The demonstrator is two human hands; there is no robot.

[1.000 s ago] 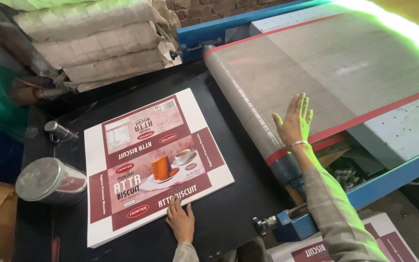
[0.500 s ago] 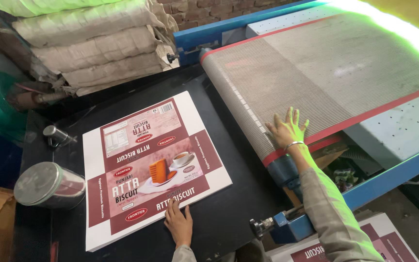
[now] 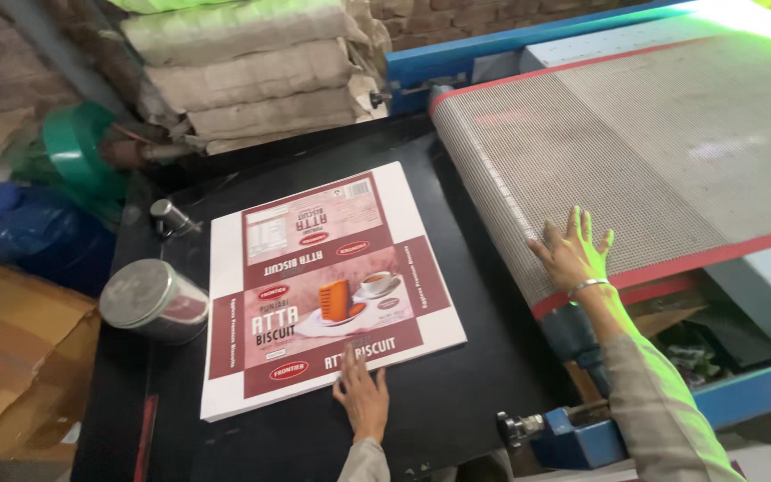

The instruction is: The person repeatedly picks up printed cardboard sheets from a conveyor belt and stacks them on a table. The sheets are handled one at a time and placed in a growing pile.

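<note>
My left hand (image 3: 363,397) lies flat, fingers spread, on printed sheets (image 3: 327,286) stacked on black table (image 3: 484,357); right hand (image 3: 573,254), open, on mesh belt (image 3: 617,152). Sacks (image 3: 252,76) behind, tin (image 3: 153,301) at left.

A flat, unfolded cardboard carton sheet (image 3: 327,286), white at the borders with maroon and pink printed panels and a picture of a cup and biscuits, lies face up on the black worktable (image 3: 484,375). It sits turned slightly askew, its right edge near the table's right edge, its near edge running close to the table's front edge, top stack sheet unbent.
</note>
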